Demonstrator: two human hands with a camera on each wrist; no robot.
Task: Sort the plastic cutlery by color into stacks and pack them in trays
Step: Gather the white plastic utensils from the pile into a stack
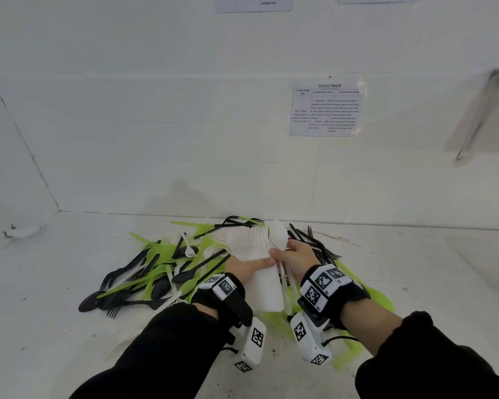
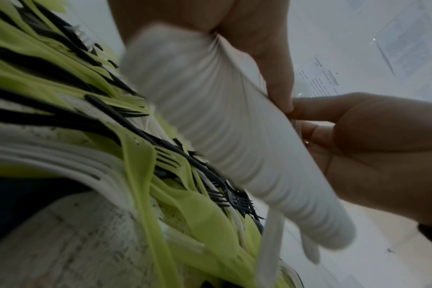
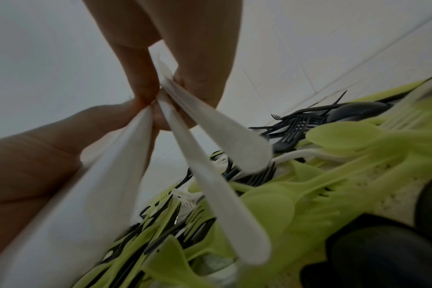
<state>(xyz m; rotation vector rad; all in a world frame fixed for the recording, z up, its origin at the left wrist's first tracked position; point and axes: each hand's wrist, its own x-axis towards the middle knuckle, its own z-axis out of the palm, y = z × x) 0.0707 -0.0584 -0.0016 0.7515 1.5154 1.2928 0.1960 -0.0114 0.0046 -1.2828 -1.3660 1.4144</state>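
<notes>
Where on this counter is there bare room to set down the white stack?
Bare counter lies left of the mixed cutlery pile, toward the left wall, and far right past the black forks. Around both hands, the white stack and the green pieces, it is crowded.

Surface: white counter (image 1: 41, 298) with small dark specks; it meets a white tiled wall (image 1: 156, 139) at the back
On it: mixed heap of loose cutlery (image 1: 156, 272); green, black and white forks and spoons, crossing over each other
</notes>
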